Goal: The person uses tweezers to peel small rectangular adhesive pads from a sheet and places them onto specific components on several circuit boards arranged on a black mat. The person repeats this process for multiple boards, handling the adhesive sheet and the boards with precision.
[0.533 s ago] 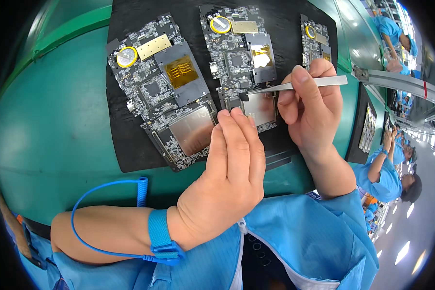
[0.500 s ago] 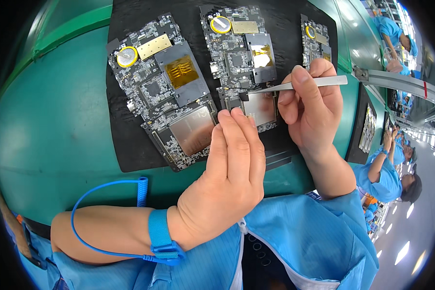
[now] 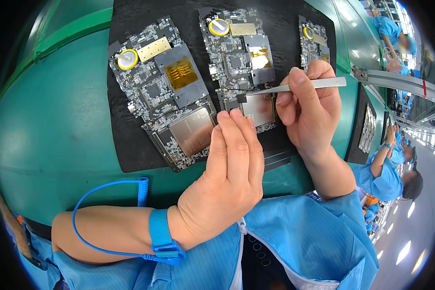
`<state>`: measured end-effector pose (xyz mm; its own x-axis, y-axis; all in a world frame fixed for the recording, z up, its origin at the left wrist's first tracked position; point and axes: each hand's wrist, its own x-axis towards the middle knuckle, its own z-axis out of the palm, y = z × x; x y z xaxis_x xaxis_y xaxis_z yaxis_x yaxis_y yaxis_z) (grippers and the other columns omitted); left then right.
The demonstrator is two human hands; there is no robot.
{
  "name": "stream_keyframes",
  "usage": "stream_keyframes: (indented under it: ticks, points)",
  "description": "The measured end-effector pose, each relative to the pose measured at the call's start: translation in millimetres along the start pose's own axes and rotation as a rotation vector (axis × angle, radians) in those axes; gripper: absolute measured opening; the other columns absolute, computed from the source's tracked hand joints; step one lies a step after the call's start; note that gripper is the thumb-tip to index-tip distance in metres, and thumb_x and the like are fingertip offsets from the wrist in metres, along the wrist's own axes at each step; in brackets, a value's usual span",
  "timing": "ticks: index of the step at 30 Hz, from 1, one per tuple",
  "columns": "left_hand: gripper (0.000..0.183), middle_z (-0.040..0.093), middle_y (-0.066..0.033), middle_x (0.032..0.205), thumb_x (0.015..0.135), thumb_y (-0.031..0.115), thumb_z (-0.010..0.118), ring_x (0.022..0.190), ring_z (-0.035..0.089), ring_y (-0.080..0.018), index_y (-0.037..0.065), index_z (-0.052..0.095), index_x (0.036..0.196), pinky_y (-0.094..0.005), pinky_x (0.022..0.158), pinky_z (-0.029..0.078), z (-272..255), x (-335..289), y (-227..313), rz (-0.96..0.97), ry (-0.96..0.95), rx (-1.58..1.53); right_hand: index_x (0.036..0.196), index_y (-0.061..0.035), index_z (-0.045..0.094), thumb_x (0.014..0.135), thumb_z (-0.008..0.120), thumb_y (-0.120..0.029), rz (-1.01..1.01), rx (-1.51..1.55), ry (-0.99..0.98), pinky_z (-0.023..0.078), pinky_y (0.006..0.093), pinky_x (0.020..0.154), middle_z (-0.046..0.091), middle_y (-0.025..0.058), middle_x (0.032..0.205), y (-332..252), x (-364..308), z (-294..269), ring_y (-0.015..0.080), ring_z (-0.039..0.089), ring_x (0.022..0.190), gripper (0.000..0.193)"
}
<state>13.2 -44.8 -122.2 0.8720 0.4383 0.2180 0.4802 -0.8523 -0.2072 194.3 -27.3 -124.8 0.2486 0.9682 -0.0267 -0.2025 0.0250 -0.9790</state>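
Grip closed: right hand [image 3: 313, 113] pinches silver tweezers [image 3: 334, 82].
Left hand [image 3: 227, 164] is straight by the middle board [image 3: 236, 63]; can't tell if it holds.

My green worktop [image 3: 58, 125] spreads toward nine o'clock, a brighter green strip [image 3: 72, 36] running along it at ten. Past two o'clock I see a metal rail [image 3: 396, 84]; at four, white lights [image 3: 403, 252] streak a grey expanse [image 3: 396, 227].

A blue cord [image 3: 143, 192] is looping over the green table [image 3: 58, 140]. At right, a metal rail [image 3: 401, 82] is running between people in blue [image 3: 383, 180], and pale streaks [image 3: 403, 252], possibly lights, are shining near the lower corner.
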Motion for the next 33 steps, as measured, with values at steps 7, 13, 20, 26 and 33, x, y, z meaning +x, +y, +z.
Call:
stream_keyframes:
  ticks: [7, 13, 20, 26, 33]
  points:
    - [0.039, 0.058, -0.0278, 0.105, 0.083, 0.020, 0.053, 0.098, 0.058, -0.0370, -0.012, 0.061, 0.104, -0.0364, 0.083, 0.052, 0.1, 1.6, -0.2, 0.001, -0.004, -0.007, 0.092, -0.0059, 0.038, 0.090, 0.056, -0.005, -0.028, -0.020, 0.027, 0.037, 0.0176, 0.035, 0.058, 0.0080, 0.064, 0.9, -0.2, 1.0, 0.0063, 0.047, 0.038, 0.018]
    - [0.033, 0.059, -0.0258, 0.103, 0.082, 0.017, 0.054, 0.096, 0.058, -0.0347, -0.009, 0.060, 0.101, -0.0355, 0.081, 0.052, 3.0, 2.8, 1.8, -0.040, 0.038, -0.013, 0.093, -0.0052, 0.039, 0.090, 0.057, -0.005, -0.022, -0.019, 0.018, 0.037, 0.0169, 0.035, 0.059, 0.0079, 0.065, 1.1, -0.4, -1.1, 0.0058, 0.048, 0.040, 0.018]
    - [0.019, 0.057, -0.0258, 0.107, 0.077, 0.006, 0.059, 0.090, 0.058, -0.0312, -0.006, 0.057, 0.091, -0.0345, 0.076, 0.051, 3.8, 9.0, -0.4, -0.105, 0.086, -0.159, 0.094, -0.0054, 0.039, 0.090, 0.056, -0.004, -0.015, -0.044, 0.023, 0.039, 0.0168, 0.037, 0.058, 0.0063, 0.066, -0.4, -0.2, -1.2, 0.0053, 0.051, 0.043, 0.018]
    - [0.015, 0.055, -0.0260, 0.109, 0.071, 0.001, 0.062, 0.087, 0.056, -0.0300, -0.003, 0.055, 0.084, -0.0351, 0.072, 0.050, 7.2, 13.1, -5.7, -0.136, 0.121, -0.277, 0.093, -0.0056, 0.038, 0.089, 0.056, -0.002, -0.026, -0.071, 0.011, 0.043, 0.0177, 0.040, 0.057, 0.0052, 0.066, -0.1, -1.5, -1.9, 0.0047, 0.051, 0.045, 0.019]
    - [0.018, 0.053, -0.0260, 0.110, 0.069, 0.004, 0.060, 0.088, 0.055, -0.0310, -0.004, 0.056, 0.085, -0.0351, 0.073, 0.050, -0.2, 12.3, -18.7, -0.145, 0.104, -0.458, 0.078, -0.0027, 0.044, 0.082, 0.060, 0.007, -0.551, -0.559, -0.179, 0.043, 0.0224, 0.046, 0.060, 0.0110, 0.069, 0.6, -14.8, -1.1, 0.0103, 0.055, 0.053, 0.020]
